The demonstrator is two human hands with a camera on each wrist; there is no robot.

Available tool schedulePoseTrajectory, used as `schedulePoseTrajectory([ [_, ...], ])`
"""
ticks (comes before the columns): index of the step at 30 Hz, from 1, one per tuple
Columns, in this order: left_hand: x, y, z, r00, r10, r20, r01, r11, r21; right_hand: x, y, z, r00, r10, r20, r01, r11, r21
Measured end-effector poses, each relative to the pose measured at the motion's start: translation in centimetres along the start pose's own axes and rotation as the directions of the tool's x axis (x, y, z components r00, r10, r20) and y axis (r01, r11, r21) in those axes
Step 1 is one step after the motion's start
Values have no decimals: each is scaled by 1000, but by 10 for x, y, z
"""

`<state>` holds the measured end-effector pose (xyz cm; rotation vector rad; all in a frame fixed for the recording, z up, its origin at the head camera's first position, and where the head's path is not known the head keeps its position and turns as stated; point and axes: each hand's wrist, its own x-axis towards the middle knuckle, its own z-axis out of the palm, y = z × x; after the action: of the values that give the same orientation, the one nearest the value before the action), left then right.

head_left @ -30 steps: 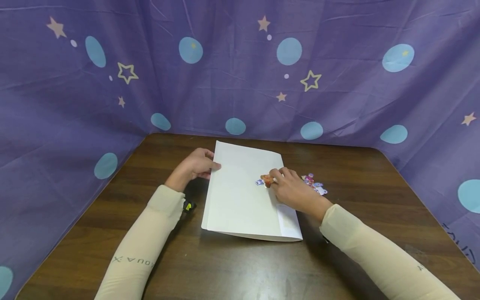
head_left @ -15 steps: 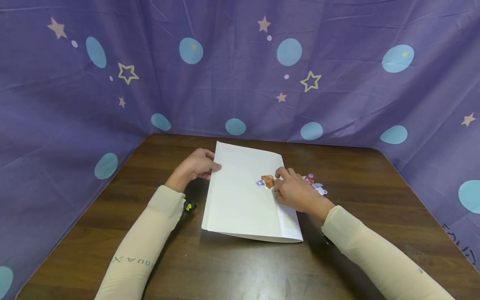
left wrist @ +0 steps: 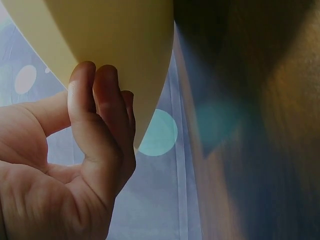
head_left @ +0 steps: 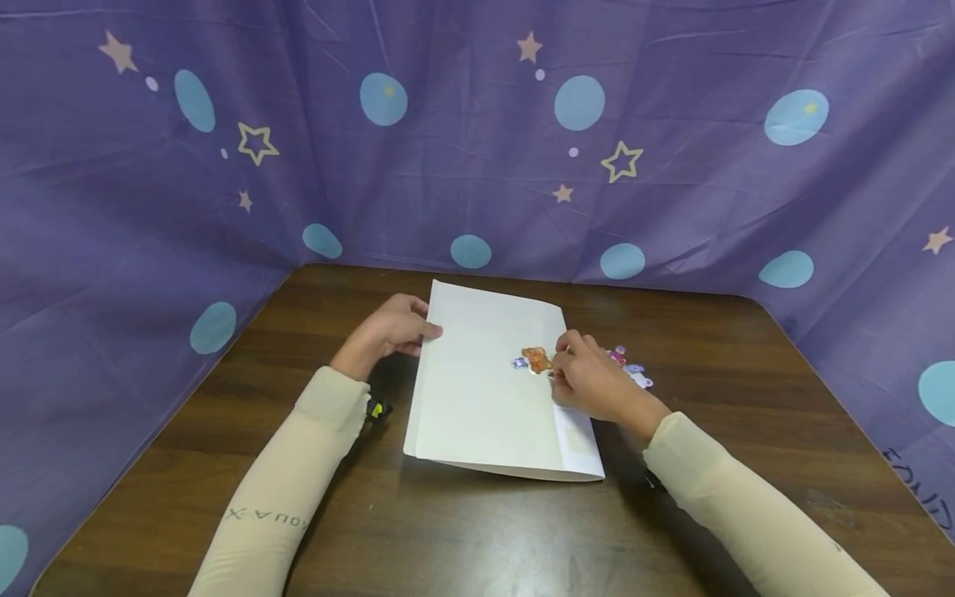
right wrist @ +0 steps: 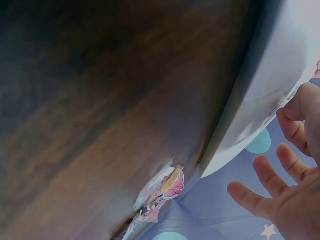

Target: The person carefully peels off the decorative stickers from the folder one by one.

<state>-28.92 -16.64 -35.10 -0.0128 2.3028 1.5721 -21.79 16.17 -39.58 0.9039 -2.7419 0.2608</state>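
Note:
A white paper folder stands slightly raised and tilted on the wooden table. My left hand pinches its left edge, thumb in front and fingers behind; the left wrist view shows those fingers against the back. A brown bear sticker and a small blue-and-white sticker are on its front. At the folder's right side, my right hand has thumb and index finger together on a small sticker, mostly hidden by the fingertips. Its other fingers spread loosely in the right wrist view.
Several loose colourful stickers lie in a pile on the table, just right of the folder and partly behind my right hand. A white pocket flap shows at the folder's lower right. A purple patterned curtain surrounds the table.
My right hand has shifted to the right, off the bear sticker, which now shows whole, and its thumb and index finger have drawn together. The left hand and folder stay put.

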Motion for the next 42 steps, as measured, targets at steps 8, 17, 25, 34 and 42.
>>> schedulePoseTrajectory([
  [8,0,0,1,1000,0,8,0,1000,-2,0,3,2,1000,27,-15,-27,1000,2],
  [17,0,0,0,1000,5,16,-4,1000,-7,-1,7,5,996,86,-31,-86,996,0],
  [25,1,-1,-1,1000,8,7,-8,1000,-3,-5,17,-4,987,162,-5,-163,986,-43],
  [34,3,-3,-1,1000,4,4,-4,1000,-8,-8,32,-12,987,159,-23,-161,982,-98],
  [42,2,-1,-1,1000,-5,1,5,1000,0,-15,44,-13,996,93,7,-84,928,-364],
])
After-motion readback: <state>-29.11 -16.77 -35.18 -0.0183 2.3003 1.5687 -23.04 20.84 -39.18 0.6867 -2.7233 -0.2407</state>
